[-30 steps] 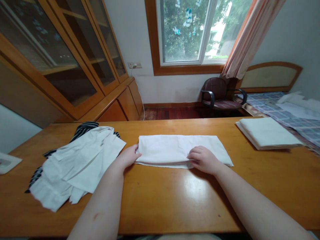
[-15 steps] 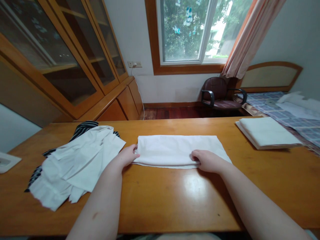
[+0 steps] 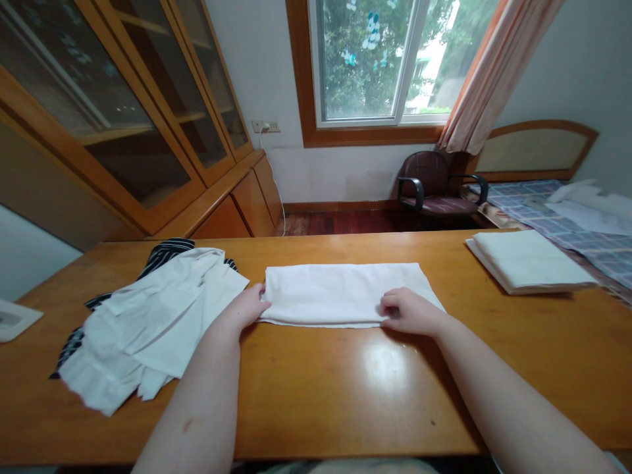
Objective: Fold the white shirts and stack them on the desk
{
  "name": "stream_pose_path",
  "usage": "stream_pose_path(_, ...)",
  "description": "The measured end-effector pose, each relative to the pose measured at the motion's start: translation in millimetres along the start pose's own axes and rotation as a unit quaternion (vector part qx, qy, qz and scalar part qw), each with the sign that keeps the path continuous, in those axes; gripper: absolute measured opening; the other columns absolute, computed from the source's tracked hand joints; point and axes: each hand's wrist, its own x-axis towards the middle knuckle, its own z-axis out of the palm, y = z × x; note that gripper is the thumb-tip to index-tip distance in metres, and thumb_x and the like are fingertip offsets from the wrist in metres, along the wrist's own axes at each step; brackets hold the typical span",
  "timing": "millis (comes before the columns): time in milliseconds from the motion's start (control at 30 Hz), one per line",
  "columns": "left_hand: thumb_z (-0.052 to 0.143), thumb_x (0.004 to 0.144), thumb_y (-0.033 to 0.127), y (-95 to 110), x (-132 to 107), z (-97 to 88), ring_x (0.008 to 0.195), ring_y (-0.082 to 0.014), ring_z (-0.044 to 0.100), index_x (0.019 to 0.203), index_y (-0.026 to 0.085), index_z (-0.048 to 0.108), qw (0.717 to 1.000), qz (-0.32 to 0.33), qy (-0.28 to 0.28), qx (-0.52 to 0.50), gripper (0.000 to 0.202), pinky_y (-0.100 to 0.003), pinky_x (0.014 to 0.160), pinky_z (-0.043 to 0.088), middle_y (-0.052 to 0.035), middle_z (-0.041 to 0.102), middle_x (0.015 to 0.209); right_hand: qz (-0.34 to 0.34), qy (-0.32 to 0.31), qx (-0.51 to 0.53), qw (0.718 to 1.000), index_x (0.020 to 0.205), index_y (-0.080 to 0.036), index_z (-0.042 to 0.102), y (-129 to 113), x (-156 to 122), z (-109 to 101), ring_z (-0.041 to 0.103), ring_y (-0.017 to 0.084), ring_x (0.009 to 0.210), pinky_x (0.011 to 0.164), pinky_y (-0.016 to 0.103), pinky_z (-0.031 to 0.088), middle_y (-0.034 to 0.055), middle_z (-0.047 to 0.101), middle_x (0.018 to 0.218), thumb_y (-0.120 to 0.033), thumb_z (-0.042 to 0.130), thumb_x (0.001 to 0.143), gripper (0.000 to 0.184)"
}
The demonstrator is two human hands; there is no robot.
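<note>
A white cloth (image 3: 330,293), folded into a long flat strip, lies across the middle of the wooden table. My left hand (image 3: 250,305) pinches its left end, with the thumb on top. Near the front edge, right of the cloth's middle, my right hand (image 3: 407,312) rests with curled fingers and the thumb low at the edge. A small gap shows between that thumb and the forefinger; the fingertips are partly hidden.
Left on the table (image 3: 316,395) lies a loose heap of white cloths (image 3: 162,316) over black striped fabric (image 3: 170,248). A neat white folded stack (image 3: 533,260) sits at the right. Beyond the table stand an office chair (image 3: 429,181) and a bed (image 3: 567,204).
The folded cloth has shifted slightly to the left and away from me, and my left hand has gone with it. My right hand's fingers have lifted and curled more loosely.
</note>
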Motion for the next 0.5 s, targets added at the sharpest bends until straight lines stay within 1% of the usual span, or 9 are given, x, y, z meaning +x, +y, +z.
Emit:
stream_pose_path(100, 0.057, 0.067, 0.027, -1.3, 1.0, 0.7, 0.093, -0.0265, 0.064, 0.107, 0.015, 0.059, 1.000, 0.003, 0.001, 0.001, 0.042, -0.029, 0.078, 0.047, -0.0128, 0.067, 0.106, 0.003, 0.031, -0.012, 0.999, 0.074, -0.020, 0.063, 0.1, 1.0, 1.4, 0.054, 0.016, 0.070, 0.072, 0.027, 0.039, 0.0014, 0.062, 0.074, -0.010, 0.055, 0.063, 0.017)
stream_pose_path(167, 0.058, 0.067, 0.027, -2.2, 1.7, 1.4, 0.093, -0.0266, 0.064, 0.109, 0.014, 0.058, 1.000, 0.001, -0.002, 0.000, 0.044, -0.029, 0.079, 0.047, -0.0134, 0.066, 0.107, -0.012, 0.064, -0.030, 0.997, 0.071, -0.020, 0.060, -1.5, 0.5, 0.9, 0.053, 0.017, 0.071, 0.073, 0.028, 0.038, 0.0021, 0.060, 0.073, -0.009, 0.052, 0.062, 0.016)
stream_pose_path(233, 0.057, 0.067, 0.027, -3.4, 2.7, 2.6, 0.095, -0.0267, 0.063, 0.111, 0.013, 0.057, 1.000, 0.001, -0.008, -0.005, 0.046, -0.029, 0.080, 0.046, -0.0141, 0.066, 0.109, -0.032, 0.080, -0.041, 0.995, 0.069, -0.020, 0.058, -4.2, -1.0, 0.0, 0.052, 0.017, 0.073, 0.074, 0.028, 0.038, 0.0021, 0.058, 0.071, -0.008, 0.051, 0.062, 0.016)
stream_pose_path(300, 0.057, 0.068, 0.027, -5.0, 4.0, 4.3, 0.097, -0.0266, 0.063, 0.112, 0.013, 0.057, 1.000, 0.006, -0.010, -0.014, 0.046, -0.029, 0.081, 0.046, -0.0140, 0.065, 0.109, -0.035, 0.053, -0.037, 0.997, 0.068, -0.020, 0.057, -7.2, -2.5, -0.5, 0.051, 0.016, 0.071, 0.070, 0.026, 0.037, 0.0013, 0.057, 0.070, -0.008, 0.051, 0.061, 0.015)
stream_pose_path(367, 0.058, 0.067, 0.026, -6.8, 5.6, 6.3, 0.098, -0.0266, 0.062, 0.111, 0.013, 0.057, 1.000, 0.011, -0.008, -0.022, 0.046, -0.029, 0.081, 0.046, -0.0132, 0.066, 0.108, -0.013, 0.002, -0.016, 1.000, 0.068, -0.021, 0.057, -9.3, -3.5, -0.2, 0.050, 0.015, 0.066, 0.062, 0.024, 0.035, 0.0001, 0.056, 0.068, -0.010, 0.052, 0.061, 0.013)
stream_pose_path(433, 0.059, 0.066, 0.026, -8.2, 6.7, 7.6, 0.098, -0.0266, 0.063, 0.110, 0.014, 0.057, 1.000, 0.012, -0.005, -0.026, 0.046, -0.029, 0.081, 0.047, -0.0122, 0.066, 0.106, 0.012, -0.041, 0.014, 0.999, 0.067, -0.020, 0.057, -9.8, -3.5, 0.2, 0.048, 0.013, 0.061, 0.056, 0.023, 0.033, -0.0008, 0.056, 0.066, -0.017, 0.056, 0.065, 0.004)
stream_pose_path(467, 0.059, 0.067, 0.026, -8.5, 6.8, 7.8, 0.098, -0.0266, 0.063, 0.110, 0.014, 0.058, 1.000, 0.012, -0.005, -0.026, 0.045, -0.029, 0.081, 0.047, -0.0118, 0.067, 0.105, 0.021, -0.054, 0.029, 0.998, 0.066, -0.020, 0.057, -9.4, -3.2, 0.2, 0.048, 0.013, 0.060, 0.056, 0.023, 0.033, -0.0009, 0.056, 0.065, -0.022, 0.058, 0.068, 0.003)
stream_pose_path(500, 0.059, 0.067, 0.026, -8.5, 6.6, 7.7, 0.098, -0.0264, 0.063, 0.110, 0.015, 0.058, 1.000, 0.012, -0.005, -0.025, 0.045, -0.029, 0.081, 0.047, -0.0116, 0.067, 0.105, 0.027, -0.061, 0.043, 0.997, 0.064, -0.019, 0.057, -8.6, -2.8, 0.1, 0.048, 0.013, 0.060, 0.056, 0.023, 0.033, -0.0009, 0.055, 0.063, -0.027, 0.060, 0.070, 0.010)
